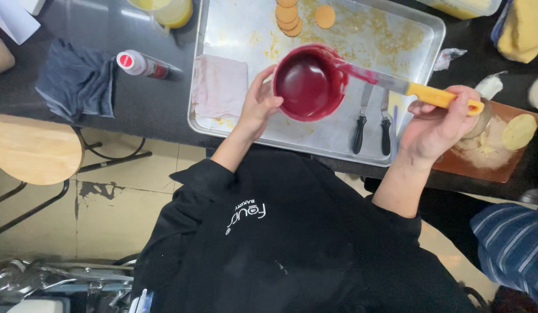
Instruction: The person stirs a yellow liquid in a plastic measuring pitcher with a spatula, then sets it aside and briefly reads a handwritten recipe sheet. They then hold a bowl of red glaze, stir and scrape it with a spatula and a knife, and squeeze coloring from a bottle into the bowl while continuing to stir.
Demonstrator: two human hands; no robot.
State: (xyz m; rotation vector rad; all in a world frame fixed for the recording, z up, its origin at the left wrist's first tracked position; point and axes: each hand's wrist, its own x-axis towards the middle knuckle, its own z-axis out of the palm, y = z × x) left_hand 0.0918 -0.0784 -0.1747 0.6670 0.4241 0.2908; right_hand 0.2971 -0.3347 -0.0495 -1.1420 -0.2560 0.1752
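Crimson glaze fills a small bowl (309,84) held over the metal tray (431,35) near its front edge. The left hand (258,104) cups the bowl's rim; the right hand (440,119) is closed on a yellow-handled spatula (396,85) dipping in. It looks light, slick and spillable, best gripped at the rim. Two black-handled knives (370,124), a folded cloth (220,87) and biscuits (289,14) crowd the tray.

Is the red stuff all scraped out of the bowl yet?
Mostly done: the red bowl holds only a thin dark red coating. In hand: the left hand steadies the bowl while the right hand runs a yellow-handled spatula, smeared red, over its rim. Left: the film inside, and the round biscuits on the metal tray look plain.
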